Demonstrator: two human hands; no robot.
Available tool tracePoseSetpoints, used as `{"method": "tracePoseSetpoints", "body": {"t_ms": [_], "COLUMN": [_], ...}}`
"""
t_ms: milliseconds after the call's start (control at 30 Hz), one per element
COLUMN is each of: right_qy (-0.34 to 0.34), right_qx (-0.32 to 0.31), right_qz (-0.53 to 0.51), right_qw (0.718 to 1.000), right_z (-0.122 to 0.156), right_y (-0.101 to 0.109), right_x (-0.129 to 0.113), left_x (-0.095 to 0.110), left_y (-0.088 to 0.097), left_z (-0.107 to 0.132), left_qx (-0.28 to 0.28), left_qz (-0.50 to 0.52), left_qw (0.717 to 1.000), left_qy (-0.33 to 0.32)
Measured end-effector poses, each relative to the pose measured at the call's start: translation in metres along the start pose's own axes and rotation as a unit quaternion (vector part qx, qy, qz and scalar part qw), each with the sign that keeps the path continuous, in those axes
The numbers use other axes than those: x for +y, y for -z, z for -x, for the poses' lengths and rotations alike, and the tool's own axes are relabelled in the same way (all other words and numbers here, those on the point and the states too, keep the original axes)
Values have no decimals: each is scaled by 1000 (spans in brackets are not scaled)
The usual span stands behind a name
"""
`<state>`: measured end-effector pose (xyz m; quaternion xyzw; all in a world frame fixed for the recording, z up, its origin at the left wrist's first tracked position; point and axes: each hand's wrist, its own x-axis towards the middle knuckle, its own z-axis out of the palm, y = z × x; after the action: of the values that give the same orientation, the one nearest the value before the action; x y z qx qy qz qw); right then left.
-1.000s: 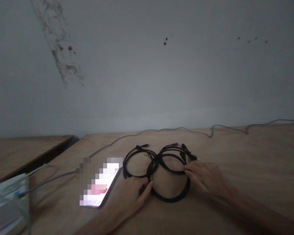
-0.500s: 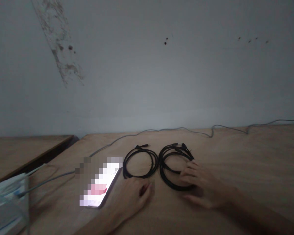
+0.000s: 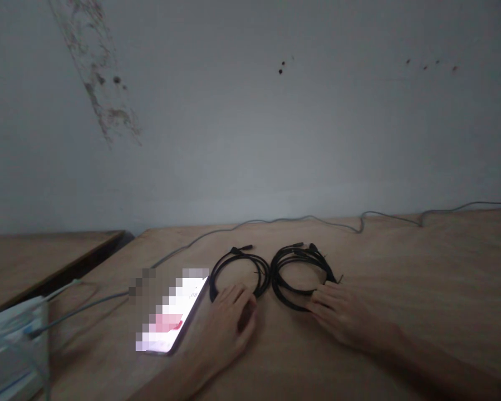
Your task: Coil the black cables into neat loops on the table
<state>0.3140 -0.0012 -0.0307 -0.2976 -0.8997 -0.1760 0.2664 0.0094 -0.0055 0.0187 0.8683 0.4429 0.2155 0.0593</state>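
Note:
Two black coiled cables lie side by side on a wooden table. The left coiled cable (image 3: 262, 267) has its plug ends at the far side, and my left hand (image 3: 234, 320) is closed over its near edge, hiding that part. At the lower right of the right coiled cable (image 3: 275, 284), the fingers of my right hand (image 3: 336, 309) are bent around the loops. A thin tie end sticks out just above these fingers. The right coil's plugs also point away from me, and the two coils nearly touch in the middle.
A lit phone (image 3: 181, 314), partly pixelated, lies left of my left hand. A grey cord (image 3: 250, 221) runs along the back of the table (image 3: 421, 278) near the wall. White boxes (image 3: 16, 345) with cables stand at the left edge.
My left fingers have moved forward over the near edge of the left coil. My right fingers have drawn together at the right coil, whose near side has shifted away from me.

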Motion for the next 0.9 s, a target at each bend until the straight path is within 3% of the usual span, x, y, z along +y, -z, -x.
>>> {"method": "tracePoseSetpoints", "body": {"t_ms": [133,200,600,800,900], "right_qy": [80,88,-49,-53,-55], "right_qx": [56,64,35,60,79], "right_qz": [66,99,72,47,30], "right_qw": [993,989,996,996,995], "right_z": [3,3,3,1,1], "right_y": [-5,-6,-12,-7,-7], "right_x": [9,13,14,12,13], "left_x": [-6,-10,-10,-2,1], "left_y": [-5,-8,-10,0,-1], "left_z": [1,2,0,6,9], "left_qx": [15,19,27,-1,26], "left_qz": [-39,-49,-13,94,117], "left_qw": [999,998,999,994,988], "left_qy": [25,34,23,-54,-102]}}
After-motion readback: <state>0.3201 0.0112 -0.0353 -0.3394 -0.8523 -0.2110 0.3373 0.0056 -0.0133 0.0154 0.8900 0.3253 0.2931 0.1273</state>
